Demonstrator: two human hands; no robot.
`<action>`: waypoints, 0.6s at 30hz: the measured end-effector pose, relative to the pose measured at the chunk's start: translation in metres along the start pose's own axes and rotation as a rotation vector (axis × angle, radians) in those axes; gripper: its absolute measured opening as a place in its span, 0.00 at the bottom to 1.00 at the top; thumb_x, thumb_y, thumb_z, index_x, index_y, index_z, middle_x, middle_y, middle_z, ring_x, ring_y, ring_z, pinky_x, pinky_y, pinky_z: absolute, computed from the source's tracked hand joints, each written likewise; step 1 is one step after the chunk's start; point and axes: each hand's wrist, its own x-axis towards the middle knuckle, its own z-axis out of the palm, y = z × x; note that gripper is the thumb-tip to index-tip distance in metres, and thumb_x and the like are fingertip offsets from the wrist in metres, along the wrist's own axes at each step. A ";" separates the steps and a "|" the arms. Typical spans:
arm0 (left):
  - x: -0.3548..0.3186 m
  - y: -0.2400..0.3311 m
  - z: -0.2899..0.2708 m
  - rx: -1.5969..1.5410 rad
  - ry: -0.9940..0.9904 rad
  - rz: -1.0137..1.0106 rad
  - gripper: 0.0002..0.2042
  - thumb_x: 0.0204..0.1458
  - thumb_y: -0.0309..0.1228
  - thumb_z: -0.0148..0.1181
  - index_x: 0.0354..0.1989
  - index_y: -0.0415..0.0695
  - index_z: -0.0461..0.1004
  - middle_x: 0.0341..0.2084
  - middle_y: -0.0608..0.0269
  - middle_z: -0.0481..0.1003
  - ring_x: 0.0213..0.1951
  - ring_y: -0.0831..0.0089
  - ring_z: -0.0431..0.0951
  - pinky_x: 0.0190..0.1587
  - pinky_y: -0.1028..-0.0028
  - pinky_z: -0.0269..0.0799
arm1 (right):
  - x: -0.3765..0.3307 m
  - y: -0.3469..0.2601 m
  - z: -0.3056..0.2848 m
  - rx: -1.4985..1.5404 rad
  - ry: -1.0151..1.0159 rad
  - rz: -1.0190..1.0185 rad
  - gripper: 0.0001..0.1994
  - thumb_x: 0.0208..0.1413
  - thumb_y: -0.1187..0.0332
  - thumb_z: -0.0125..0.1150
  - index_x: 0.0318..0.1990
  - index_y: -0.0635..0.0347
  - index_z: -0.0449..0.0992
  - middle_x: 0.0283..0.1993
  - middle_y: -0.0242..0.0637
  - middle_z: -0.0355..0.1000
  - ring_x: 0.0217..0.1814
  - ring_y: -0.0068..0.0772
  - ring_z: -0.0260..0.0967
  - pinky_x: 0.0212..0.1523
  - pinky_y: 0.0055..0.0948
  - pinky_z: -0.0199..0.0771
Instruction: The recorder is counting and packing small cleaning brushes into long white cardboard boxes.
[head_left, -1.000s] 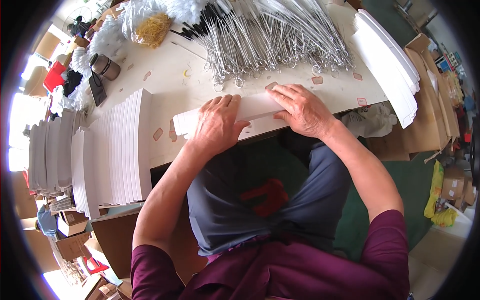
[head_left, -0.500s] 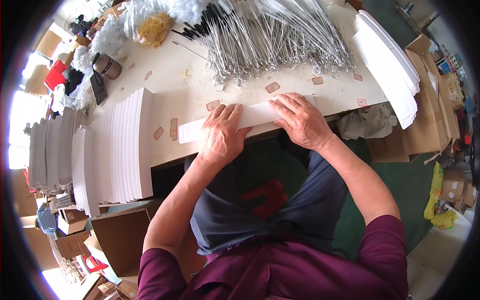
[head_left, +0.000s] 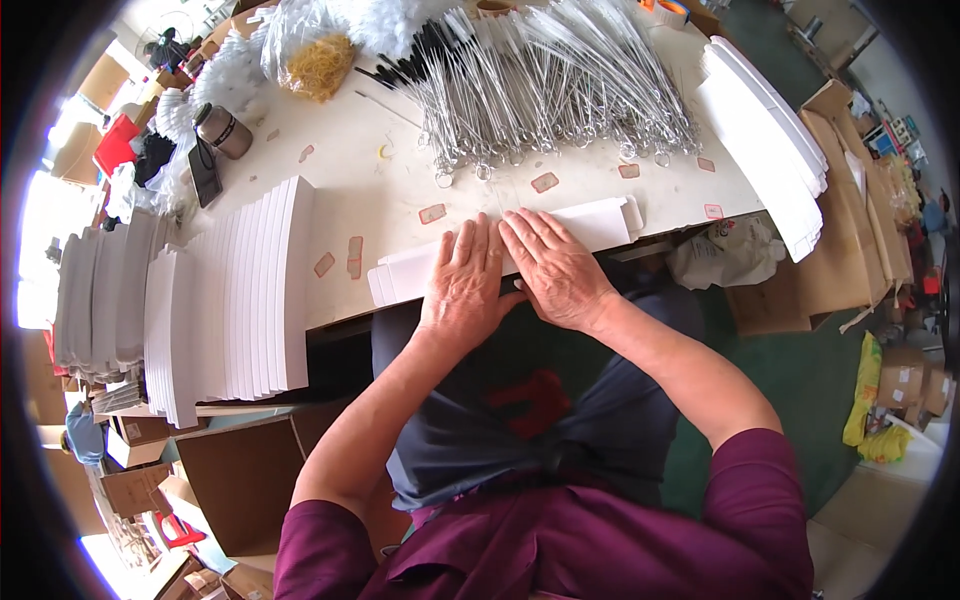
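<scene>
A long, narrow white paper box [head_left: 590,224] lies along the table's near edge, with its end flaps sticking out at the right. My left hand [head_left: 463,285] presses on it left of its middle, fingers stretched out flat. Right beside it, my right hand [head_left: 553,268] lies flat on the box too, fingers extended and pointing away from me. The two hands nearly meet at the fingertips. Beyond the box lies a big heap of thin wire brushes [head_left: 550,90] with looped metal ends, some with black bristles.
Rows of white folded boxes [head_left: 250,300] stand at the left edge. Flat white card blanks [head_left: 765,140] lie at the right, beside an open cardboard carton [head_left: 860,210]. A flask [head_left: 222,130], a dark phone [head_left: 204,175] and a bag of yellow rubber bands [head_left: 318,68] sit at the back left.
My right hand has slid left along the box, next to my left hand, which has shifted slightly right. The box's right end with its flaps now shows.
</scene>
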 end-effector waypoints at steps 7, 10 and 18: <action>-0.041 -0.053 -0.011 -0.001 0.032 -0.123 0.48 0.51 0.50 0.70 0.72 0.31 0.54 0.71 0.35 0.57 0.73 0.42 0.57 0.74 0.47 0.49 | -0.044 0.049 -0.003 0.016 0.049 0.186 0.33 0.60 0.64 0.58 0.71 0.73 0.60 0.74 0.53 0.60 0.79 0.49 0.54 0.81 0.46 0.46; -0.055 -0.065 -0.013 0.011 0.045 -0.138 0.47 0.51 0.47 0.72 0.72 0.30 0.54 0.71 0.35 0.58 0.72 0.40 0.58 0.74 0.45 0.50 | -0.048 0.068 -0.006 0.031 0.071 0.239 0.36 0.57 0.66 0.63 0.71 0.71 0.60 0.74 0.53 0.60 0.79 0.48 0.54 0.81 0.45 0.46; -0.068 -0.046 -0.047 0.059 -0.009 -0.055 0.37 0.49 0.43 0.73 0.61 0.28 0.67 0.62 0.34 0.68 0.65 0.39 0.66 0.70 0.48 0.57 | -0.059 0.069 -0.012 0.058 0.163 0.103 0.25 0.55 0.75 0.55 0.61 0.72 0.72 0.65 0.47 0.71 0.72 0.43 0.64 0.78 0.45 0.55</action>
